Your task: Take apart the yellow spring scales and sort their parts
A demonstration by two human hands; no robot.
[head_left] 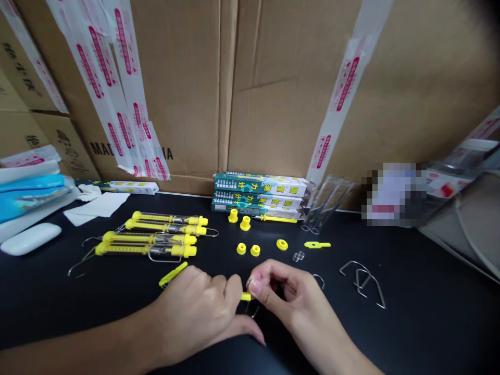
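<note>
My left hand point(203, 302) is closed in a fist round a yellow plastic strip point(173, 274), whose flat end sticks out on the far left side of the fist. A yellow tip point(246, 296) shows at the fist's other side; the middle is hidden. Against that tip, the thumb and forefinger of my right hand point(287, 294) are pinched together. What lies between them is too small to tell. Thin metal wire point(255, 312) shows below, between the hands. Beyond them lie yellow plastic caps point(241, 249), a yellow ring point(282, 244) and small coil springs point(298, 256).
Several assembled yellow spring scales point(150, 238) with wire hooks lie left. Printed boxes point(260, 190) are stacked at the back, beside clear tubes point(330, 200). Bent wire handles point(363, 281) and a flat yellow piece point(317, 245) lie right. A tissue pack point(35, 190) and white case point(31, 239) sit far left.
</note>
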